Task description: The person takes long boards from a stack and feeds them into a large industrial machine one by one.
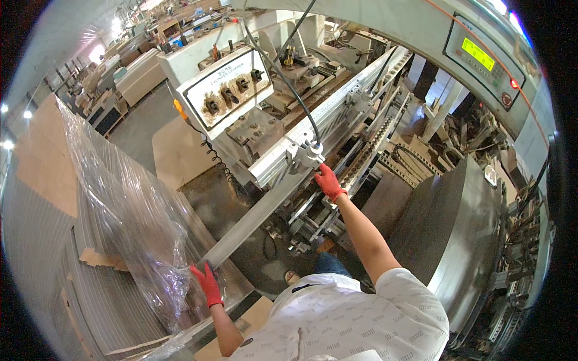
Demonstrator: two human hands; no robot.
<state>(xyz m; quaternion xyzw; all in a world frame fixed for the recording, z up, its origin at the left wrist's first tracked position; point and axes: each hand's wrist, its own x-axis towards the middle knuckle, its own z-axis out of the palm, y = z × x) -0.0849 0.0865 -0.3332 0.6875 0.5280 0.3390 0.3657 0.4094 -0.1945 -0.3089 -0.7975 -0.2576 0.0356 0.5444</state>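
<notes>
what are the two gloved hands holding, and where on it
Both hold one long grey metal strip: the left hand grips its near end by the stack of panels, the right hand its far part at the machine.

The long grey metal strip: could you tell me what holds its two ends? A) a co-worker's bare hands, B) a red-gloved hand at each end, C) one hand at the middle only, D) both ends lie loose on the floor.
B: the left hand in a red glove grips the near end of the long grey metal strip beside the plastic-wrapped stack, and the right hand, also red-gloved, is at its far end by the machine.
</notes>
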